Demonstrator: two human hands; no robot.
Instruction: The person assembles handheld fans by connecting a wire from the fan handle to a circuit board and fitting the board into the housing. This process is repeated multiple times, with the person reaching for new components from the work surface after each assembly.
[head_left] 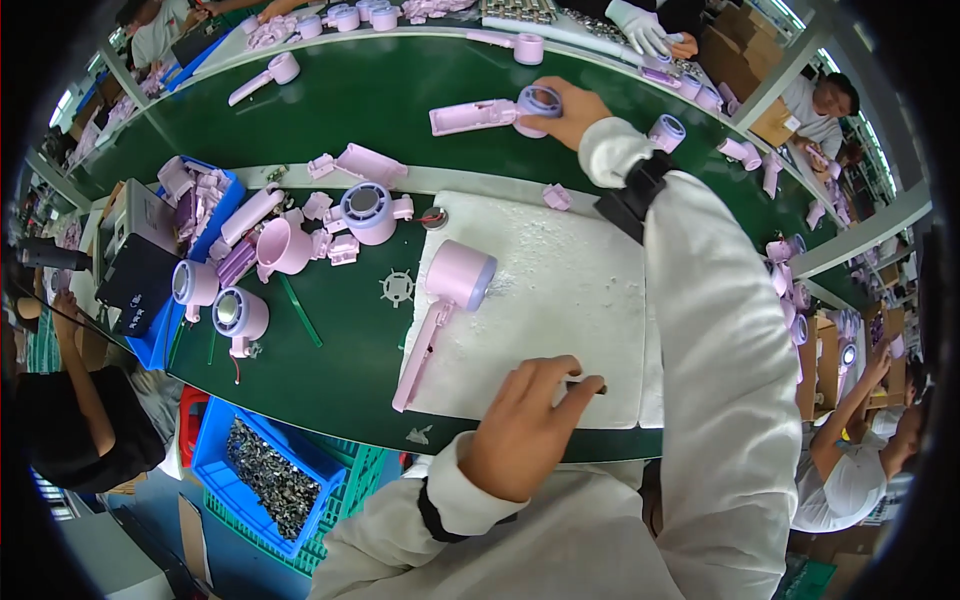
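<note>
My right hand (572, 112) reaches out to the far green belt, its fingers wrapped round the head of a pink handheld fan (538, 106). That fan's long handle (472, 117) points left and looks like an open shell. My left hand (522, 425) hovers over the near edge of a white foam mat (570, 310), thumb and fingers pinched on a small dark piece (574, 385) that I cannot make out well. Between the hands, another pink fan (461, 275) lies on the mat, its round head toward the far side and its slim handle toward me.
Several fan heads and pink shell parts (285, 245) crowd the left of the green table, beside a blue bin (215, 215) and a dark box (140, 245). A blue crate of small metal parts (270, 475) stands below. Other fans (667, 132) lie along the belt; co-workers sit around.
</note>
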